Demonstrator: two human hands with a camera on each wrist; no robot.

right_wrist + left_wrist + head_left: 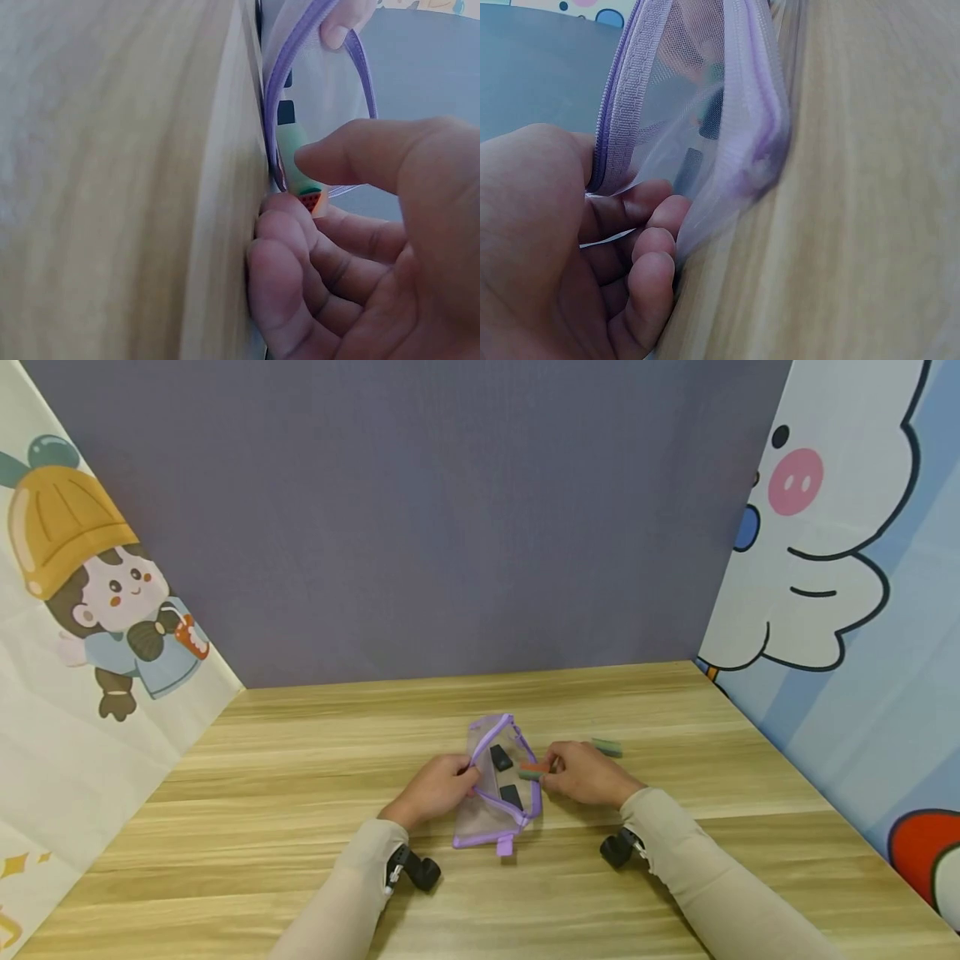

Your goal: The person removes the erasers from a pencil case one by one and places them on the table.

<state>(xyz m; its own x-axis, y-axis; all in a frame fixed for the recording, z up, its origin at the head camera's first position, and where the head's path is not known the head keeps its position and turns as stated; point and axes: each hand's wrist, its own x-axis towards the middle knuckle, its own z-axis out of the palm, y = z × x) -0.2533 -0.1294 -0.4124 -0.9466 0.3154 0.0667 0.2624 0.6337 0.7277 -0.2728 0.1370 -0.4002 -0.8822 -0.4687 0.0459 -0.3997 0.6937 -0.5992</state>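
Note:
A purple-edged mesh zipper pouch (480,822) lies on the table with its mouth spread wide. My left hand (435,789) pinches one zipper edge (626,112) of it between thumb and fingers. Inside the pouch are two small black pieces, one farther back (501,757) and one nearer (511,797); their kind is unclear. Between the thumb and fingers of my right hand (585,772) is a small green-and-orange piece (298,157), held at the pouch's mouth. A similar green piece (607,747) lies on the table just beyond the right hand.
The wood-grain table (300,827) runs back to a grey panel (450,527). Cartoon-printed sheets stand at the left (45,760) and right (922,693). A black wrist camera is strapped to each wrist, the left one (423,872) and the right one (618,849).

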